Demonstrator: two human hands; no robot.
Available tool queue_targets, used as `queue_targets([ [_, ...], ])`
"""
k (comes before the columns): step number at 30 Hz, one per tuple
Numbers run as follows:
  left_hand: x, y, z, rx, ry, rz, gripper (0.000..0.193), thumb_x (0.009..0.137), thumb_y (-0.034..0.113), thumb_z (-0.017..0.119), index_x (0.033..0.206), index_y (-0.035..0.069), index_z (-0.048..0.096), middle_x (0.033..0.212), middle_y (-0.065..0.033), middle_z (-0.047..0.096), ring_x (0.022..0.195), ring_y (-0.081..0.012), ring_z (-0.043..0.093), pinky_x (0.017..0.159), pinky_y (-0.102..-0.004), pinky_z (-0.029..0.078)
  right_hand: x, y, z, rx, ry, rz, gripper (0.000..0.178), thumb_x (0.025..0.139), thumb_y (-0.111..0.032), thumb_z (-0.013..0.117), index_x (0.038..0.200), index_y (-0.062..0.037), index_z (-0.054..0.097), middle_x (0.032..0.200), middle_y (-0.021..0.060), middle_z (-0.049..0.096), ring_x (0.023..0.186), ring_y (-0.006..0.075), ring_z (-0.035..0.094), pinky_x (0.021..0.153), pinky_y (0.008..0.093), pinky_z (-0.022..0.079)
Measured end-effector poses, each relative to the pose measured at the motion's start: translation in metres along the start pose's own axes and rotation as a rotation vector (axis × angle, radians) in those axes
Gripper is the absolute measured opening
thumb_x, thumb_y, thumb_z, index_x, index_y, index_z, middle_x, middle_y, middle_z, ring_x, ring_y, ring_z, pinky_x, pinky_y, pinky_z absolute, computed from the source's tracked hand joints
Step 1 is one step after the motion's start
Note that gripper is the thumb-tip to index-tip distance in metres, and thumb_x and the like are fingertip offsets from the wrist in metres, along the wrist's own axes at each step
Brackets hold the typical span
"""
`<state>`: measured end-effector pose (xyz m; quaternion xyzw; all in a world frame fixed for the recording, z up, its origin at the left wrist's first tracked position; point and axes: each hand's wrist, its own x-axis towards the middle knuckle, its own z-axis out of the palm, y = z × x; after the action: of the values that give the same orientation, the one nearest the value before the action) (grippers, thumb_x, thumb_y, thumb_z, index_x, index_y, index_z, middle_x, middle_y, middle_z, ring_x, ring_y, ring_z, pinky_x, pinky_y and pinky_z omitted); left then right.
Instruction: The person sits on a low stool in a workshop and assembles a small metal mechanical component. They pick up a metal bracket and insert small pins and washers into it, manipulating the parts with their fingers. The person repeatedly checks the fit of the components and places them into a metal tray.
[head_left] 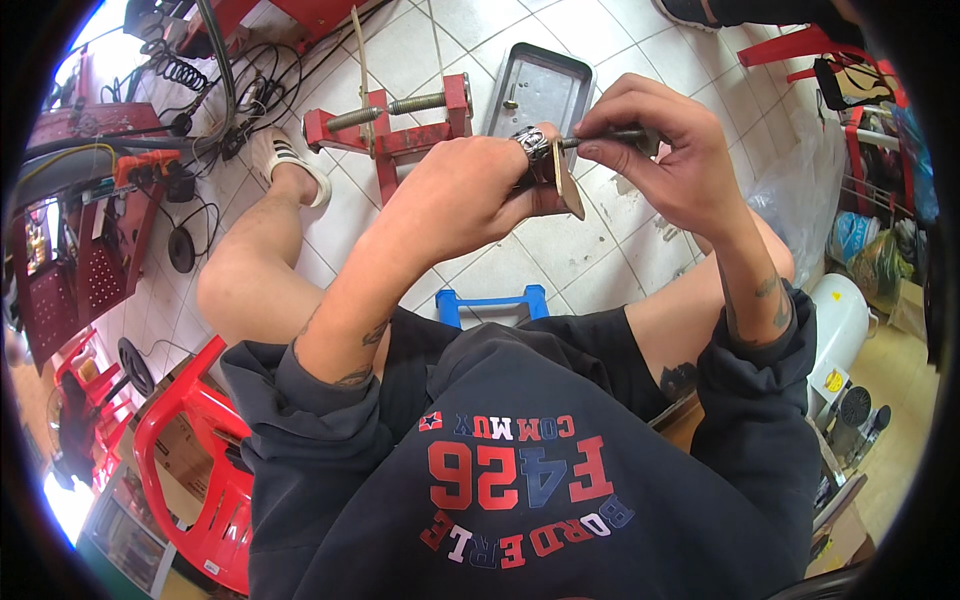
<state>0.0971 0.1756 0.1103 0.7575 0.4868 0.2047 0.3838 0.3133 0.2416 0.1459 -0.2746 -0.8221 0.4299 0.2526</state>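
In front of me my left hand (490, 180) is closed around a thin flat tan piece (567, 185), with a chunky silver ring on one finger. My right hand (668, 150) pinches a dark rod-like part (612, 138) between thumb and fingers. The rod's narrow end points left and meets the upper part of the tan piece; whether it passes through cannot be seen. Beyond my hands lies a grey metal tray (583, 75) with a small bolt (511, 97) in it. Left of the tray stands a red metal frame (415, 138) carrying thick threaded or coiled rods (420, 102).
Blue stool bars (490, 303) show between my legs. A red plastic chair (150, 440) is at my left. Cables (250, 100) tangle at the upper left near a red perforated panel (100, 250). A white tank (838, 325) and clear plastic bag (800, 200) are at right.
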Motion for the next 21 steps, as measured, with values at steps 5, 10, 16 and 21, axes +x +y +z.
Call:
queue_targets([
  [5, -0.001, -0.009, 0.004, -0.036, -0.016, 0.016, 0.026, 0.084, 0.018, 0.071, 0.104, 0.007, 0.06, 0.076, -0.015, 0.063, 0.073, -0.0369, 0.06, 0.065, -0.0384, 0.047, 0.001, -0.001, -0.001, -0.045, -0.009, -0.035, 0.018, 0.08, 0.006, 0.073, 0.096, 0.0006, 0.069, 0.09, 0.0065, 0.064, 0.078, 0.0136, 0.063, 0.066, 0.0245, 0.05],
  [10, 0.0, -0.006, 0.004, -0.092, -0.038, 0.001, 0.027, 0.085, 0.017, 0.07, 0.106, 0.005, 0.058, 0.08, -0.0143, 0.064, 0.074, -0.0346, 0.061, 0.067, -0.0368, 0.048, 0.0, 0.0, 0.001, -0.142, 0.003, -0.126, 0.021, 0.076, 0.008, 0.074, 0.095, 0.0, 0.068, 0.089, 0.0068, 0.062, 0.076, 0.0157, 0.063, 0.063, 0.0254, 0.05],
  [16, 0.003, -0.009, 0.007, -0.191, -0.118, 0.007, 0.024, 0.087, 0.014, 0.07, 0.103, 0.004, 0.055, 0.081, -0.0081, 0.062, 0.074, -0.0201, 0.061, 0.068, -0.0322, 0.047, -0.003, -0.002, 0.0, -0.192, -0.014, -0.156, 0.025, 0.074, 0.007, 0.073, 0.096, -0.0005, 0.065, 0.092, 0.01, 0.06, 0.08, 0.0271, 0.064, 0.068, 0.0328, 0.053],
  [21, 0.001, -0.004, 0.014, -0.522, -0.116, 0.011, 0.023, 0.089, 0.014, 0.069, 0.104, 0.004, 0.055, 0.083, -0.0067, 0.062, 0.078, -0.0173, 0.059, 0.068, -0.031, 0.048, -0.006, 0.001, -0.002, -0.192, -0.024, -0.214, 0.023, 0.074, 0.01, 0.074, 0.093, 0.0012, 0.066, 0.09, 0.0073, 0.059, 0.076, 0.0171, 0.063, 0.063, 0.0262, 0.051],
])
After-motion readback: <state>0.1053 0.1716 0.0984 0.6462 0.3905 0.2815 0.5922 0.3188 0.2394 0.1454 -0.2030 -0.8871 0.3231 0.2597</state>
